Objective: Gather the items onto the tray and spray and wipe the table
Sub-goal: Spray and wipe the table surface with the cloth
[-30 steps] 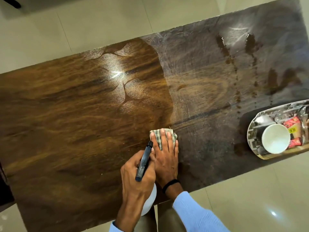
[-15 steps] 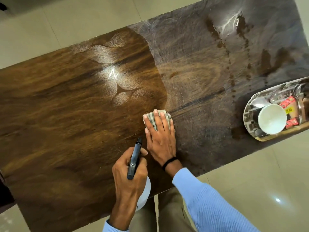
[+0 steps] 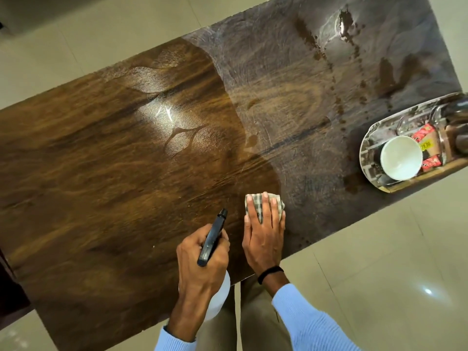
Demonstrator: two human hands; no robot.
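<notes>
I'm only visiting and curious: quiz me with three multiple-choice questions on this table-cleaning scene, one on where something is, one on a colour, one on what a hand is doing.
1. Where does the metal tray stand?
A) mid-table
B) at the right end of the table
C) on the floor

2. What colour is the inside of the cup on the tray?
A) red
B) blue
C) white

3. How is the right hand?
A) flat on the checked cloth
B) raised as a fist
C) inside the cup

Answers:
1 B, the tray sits by the table's right edge.
2 C, seen from above, the inside of the cup is white.
3 A, straight fingers press the cloth to the wood.
</notes>
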